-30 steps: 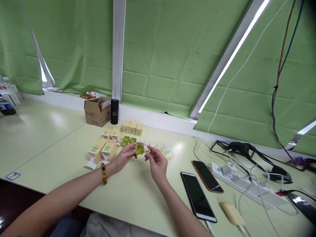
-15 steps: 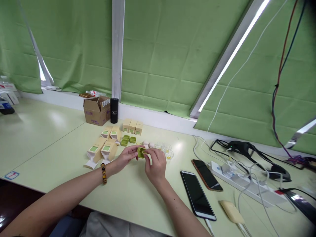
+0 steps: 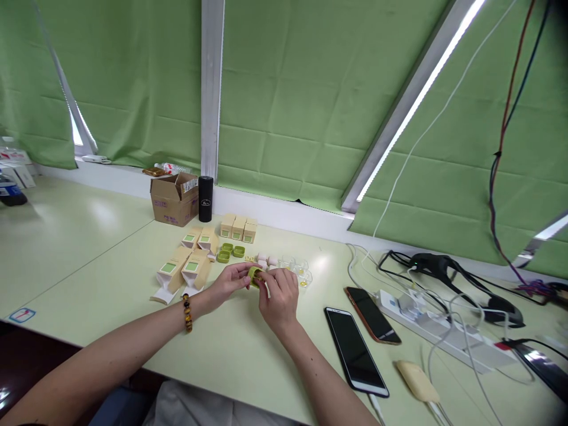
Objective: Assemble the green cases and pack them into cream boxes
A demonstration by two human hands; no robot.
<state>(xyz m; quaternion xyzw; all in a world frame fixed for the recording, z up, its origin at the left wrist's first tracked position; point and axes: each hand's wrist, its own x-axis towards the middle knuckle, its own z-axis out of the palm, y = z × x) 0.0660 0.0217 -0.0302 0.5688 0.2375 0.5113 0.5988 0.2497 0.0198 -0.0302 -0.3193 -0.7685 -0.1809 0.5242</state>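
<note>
Both my hands meet over the middle of the pale green table (image 3: 231, 355). My left hand (image 3: 228, 282) pinches a small green cup-shaped case (image 3: 254, 275) from its left side. My right hand (image 3: 279, 296) is closed against the case's right side, fingers curled over it and hiding whatever small piece they press in. Just behind lie more green cases (image 3: 231, 252), a row of small pink and clear pieces (image 3: 284, 265), and open tan cartons (image 3: 184, 269) to the left.
Three closed tan boxes (image 3: 238, 228), a cardboard box (image 3: 174, 199) and a black cylinder (image 3: 205, 199) stand at the back. Two phones (image 3: 361, 343), a yellow soap-like block (image 3: 417, 382), a power strip (image 3: 437, 331) with cables and a black headset (image 3: 448, 273) lie right.
My right hand has moved in against the green case and closed over it; a second ago it held a small piece apart from the case. Both hands have sunk slightly toward the table.
</note>
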